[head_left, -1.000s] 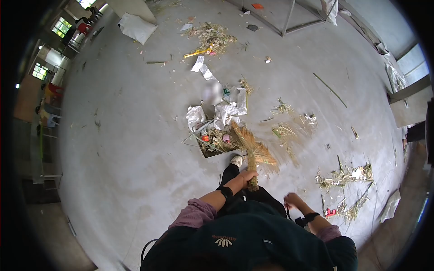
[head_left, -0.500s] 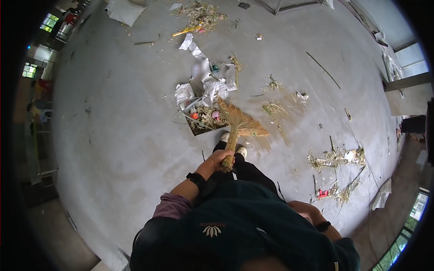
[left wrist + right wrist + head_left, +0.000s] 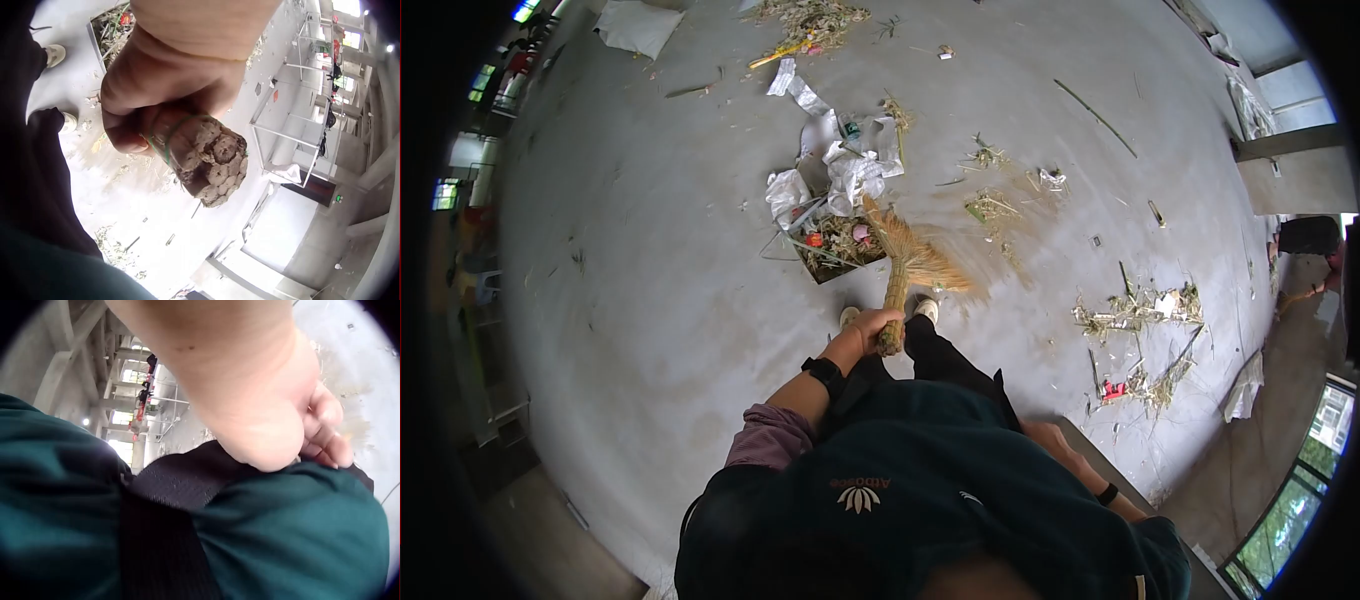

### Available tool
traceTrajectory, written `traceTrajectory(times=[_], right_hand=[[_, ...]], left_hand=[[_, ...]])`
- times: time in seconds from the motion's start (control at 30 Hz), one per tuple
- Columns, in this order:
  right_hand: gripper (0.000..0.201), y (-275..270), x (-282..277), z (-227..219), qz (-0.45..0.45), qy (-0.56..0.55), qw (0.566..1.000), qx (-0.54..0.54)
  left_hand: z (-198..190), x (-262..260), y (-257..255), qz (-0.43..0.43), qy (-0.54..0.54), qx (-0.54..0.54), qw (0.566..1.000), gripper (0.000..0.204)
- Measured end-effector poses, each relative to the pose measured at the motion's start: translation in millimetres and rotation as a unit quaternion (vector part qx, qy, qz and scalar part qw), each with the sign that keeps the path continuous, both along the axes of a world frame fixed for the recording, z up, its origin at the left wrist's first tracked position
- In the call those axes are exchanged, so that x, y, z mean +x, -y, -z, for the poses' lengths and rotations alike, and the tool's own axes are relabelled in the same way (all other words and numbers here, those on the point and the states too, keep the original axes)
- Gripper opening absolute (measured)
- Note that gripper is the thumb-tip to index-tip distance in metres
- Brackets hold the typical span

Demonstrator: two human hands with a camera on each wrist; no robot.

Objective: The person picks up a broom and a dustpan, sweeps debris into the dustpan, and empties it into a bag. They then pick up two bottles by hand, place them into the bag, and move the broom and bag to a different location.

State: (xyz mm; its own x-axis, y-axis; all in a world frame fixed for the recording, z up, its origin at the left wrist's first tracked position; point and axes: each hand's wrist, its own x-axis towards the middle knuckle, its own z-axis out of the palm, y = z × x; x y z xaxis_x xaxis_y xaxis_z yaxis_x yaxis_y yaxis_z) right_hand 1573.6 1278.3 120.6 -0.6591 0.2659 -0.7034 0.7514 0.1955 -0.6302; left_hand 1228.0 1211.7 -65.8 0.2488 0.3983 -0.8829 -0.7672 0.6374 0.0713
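Left hand (image 3: 878, 326) grips a straw broom (image 3: 904, 265) near the handle's end, the bundled butt jutting past the fist; the right hand (image 3: 275, 419) is beside the dark green top (image 3: 900, 470), fingers bent, and whether they hold anything I cannot tell. Just past the light shoes (image 3: 926, 311), the broom's bristles fan out over the grey floor (image 3: 670, 330), overlapping the right side of a square-edged pan (image 3: 818, 280) full of dry plant scraps. Crumpled white sheets (image 3: 854, 180) lie at its far side. Farther off are another scrap heap (image 3: 825, 22) and a pale sack (image 3: 638, 27).
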Motion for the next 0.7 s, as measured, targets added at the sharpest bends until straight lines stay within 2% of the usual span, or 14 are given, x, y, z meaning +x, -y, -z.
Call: traceTrajectory(times=[0.03, 0.07, 0.2, 0.27, 0.3, 0.33, 0.37, 0.4, 0.47, 0.53, 0.6, 0.63, 0.7], right_hand=[[0.042, 8, 1, 4, -0.12, 0.108, 0.982, 0.094], [0.045, 19, 12, 19, -0.144, 0.141, 0.972, 0.117], [0.036, 36, -21, 15, -0.124, 0.212, 0.955, 0.165], [0.027, 42, -32, 28, -0.019, 0.12, 0.97, 0.209], [0.027, 52, -22, 56, -0.023, 0.123, 0.969, 0.212], [0.025, 69, 0, 99, 0.05, 0.101, 0.976, 0.185], [0.023, 77, 9, 123, 0.123, 0.076, 0.977, 0.158], [0.023, 76, -34, 47, 0.164, -0.026, 0.963, 0.211], [0.023, 74, -53, 19, 0.169, -0.025, 0.968, 0.183], [0.024, 80, -62, 14, 0.178, -0.018, 0.971, 0.159], [0.021, 85, -66, 24, 0.176, 0.053, 0.962, 0.2], [0.021, 85, -70, 32, 0.178, 0.055, 0.961, 0.206], [0.019, 89, -73, 59, 0.098, 0.102, 0.949, 0.282]], left_hand=[[5, -2, 0, 0.002, 0.004, 0.002, 1.0, 0.024], [11, -7, 2, 0.027, 0.013, 0.011, 1.0, 0.025], [17, -27, 16, 0.057, 0.028, 0.042, 0.997, 0.027], [13, -38, 22, 0.046, 0.025, 0.047, 0.998, 0.027], [10, -42, 25, 0.036, 0.016, 0.049, 0.998, 0.027], [11, -46, 28, 0.033, 0.018, 0.053, 0.998, 0.027], [14, -52, 29, 0.033, 0.012, 0.053, 0.998, 0.026], [17, -59, 31, 0.035, 0.006, 0.053, 0.998, 0.026], [24, -72, 34, 0.036, 0.015, 0.056, 0.998, 0.025], [25, -78, 37, 0.041, 0.03, 0.06, 0.997, 0.024], [25, -84, 38, 0.037, 0.027, 0.093, 0.995, 0.022], [29, -87, 37, 0.039, 0.03, 0.099, 0.994, 0.022], [31, -93, 37, 0.065, 0.03, 0.09, 0.993, 0.022]])
